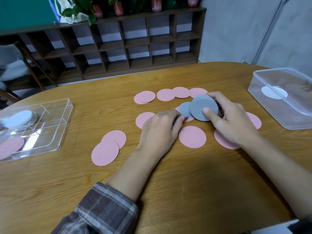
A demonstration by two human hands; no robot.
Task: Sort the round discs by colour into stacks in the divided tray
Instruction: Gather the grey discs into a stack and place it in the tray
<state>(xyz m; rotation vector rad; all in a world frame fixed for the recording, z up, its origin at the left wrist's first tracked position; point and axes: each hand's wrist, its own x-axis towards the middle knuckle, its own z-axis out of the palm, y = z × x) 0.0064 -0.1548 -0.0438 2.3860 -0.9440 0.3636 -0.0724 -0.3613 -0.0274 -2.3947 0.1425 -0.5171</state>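
Held: grey disc stack [200, 107], gripped in right hand [231, 120], thumb across its face, over table [168, 183]; single grey disc [184, 109] beside it, left hand [160, 127] fingertips curled at its edge (apparently pinching); pink discs [192, 136] scattered around; divided tray [66, 125] far left

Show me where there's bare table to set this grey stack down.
Bare wood lies between the divided tray and the overlapping pink pair, and across the near table. The strip beyond the far pink row is free too. Crowded: the middle, where pink discs lie close around the grey stack and a loose grey disc.
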